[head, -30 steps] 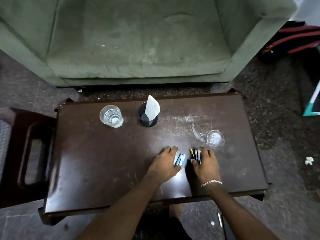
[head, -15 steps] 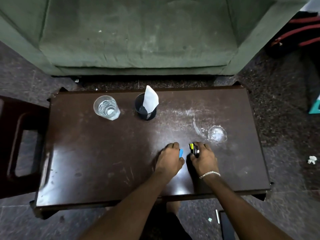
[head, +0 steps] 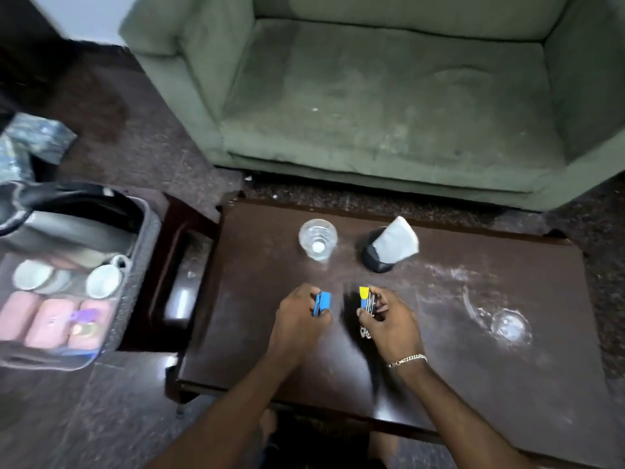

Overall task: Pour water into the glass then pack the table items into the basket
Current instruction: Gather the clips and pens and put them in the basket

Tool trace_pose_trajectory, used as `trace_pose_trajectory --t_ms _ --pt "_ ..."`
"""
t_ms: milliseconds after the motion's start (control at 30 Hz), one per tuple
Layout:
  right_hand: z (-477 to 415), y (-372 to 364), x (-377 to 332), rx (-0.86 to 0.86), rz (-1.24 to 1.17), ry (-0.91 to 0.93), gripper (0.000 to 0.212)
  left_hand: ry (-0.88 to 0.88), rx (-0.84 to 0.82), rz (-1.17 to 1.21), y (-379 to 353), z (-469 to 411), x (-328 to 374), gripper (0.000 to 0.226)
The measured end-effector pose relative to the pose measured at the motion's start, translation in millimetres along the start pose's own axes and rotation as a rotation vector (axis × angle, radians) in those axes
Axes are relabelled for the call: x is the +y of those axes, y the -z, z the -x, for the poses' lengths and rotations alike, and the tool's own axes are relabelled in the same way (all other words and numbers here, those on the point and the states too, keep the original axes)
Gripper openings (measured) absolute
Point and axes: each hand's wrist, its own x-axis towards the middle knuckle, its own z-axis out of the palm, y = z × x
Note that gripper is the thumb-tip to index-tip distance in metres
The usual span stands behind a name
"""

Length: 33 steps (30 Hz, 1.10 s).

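Observation:
My left hand [head: 299, 321] is closed around small blue clips [head: 322, 303] just above the dark wooden table [head: 257, 319]. My right hand [head: 389, 319] grips a bunch of yellow, blue and metal clips [head: 367, 301] beside it. A clear glass [head: 318, 239] with water stands at the table's far side. To its right is a black holder [head: 375, 257] with a white napkin [head: 397, 242] in it. A grey basket [head: 142, 262] sits to the left on a stool, holding white cups [head: 103, 280] and pink items [head: 50, 321].
A clear glass object [head: 509, 324] lies on the table's right side among white smears. A green armchair [head: 389, 96] stands just beyond the table. The dark wooden stool [head: 176, 265] adjoins the table's left edge. A patterned cloth [head: 30, 143] lies on the floor at far left.
Both hands have closed on the clips and lifted them off the table. The view has swung left, bringing the basket into sight.

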Motion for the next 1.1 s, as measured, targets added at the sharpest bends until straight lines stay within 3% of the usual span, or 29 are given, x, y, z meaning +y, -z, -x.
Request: trace_pose_trajectory --t_ms 633,800,1100 --pt "38.2 -258.1 -301.8 -0.394 -0.119 0.399 0.042 0.182 0.521 -0.040 339.2 20.0 -217.1 0.034" --pt "51.1 -315.8 -349.8 -0.491 -0.066 0.438 0.042 0.223 0.561 -0.073 381.8 22.8 -267.6 0.036" --pt "74.8 -400.5 -395.3 -0.621 0.290 0.392 0.032 0.236 0.480 -0.230 410.4 10.7 -320.3 0.039"
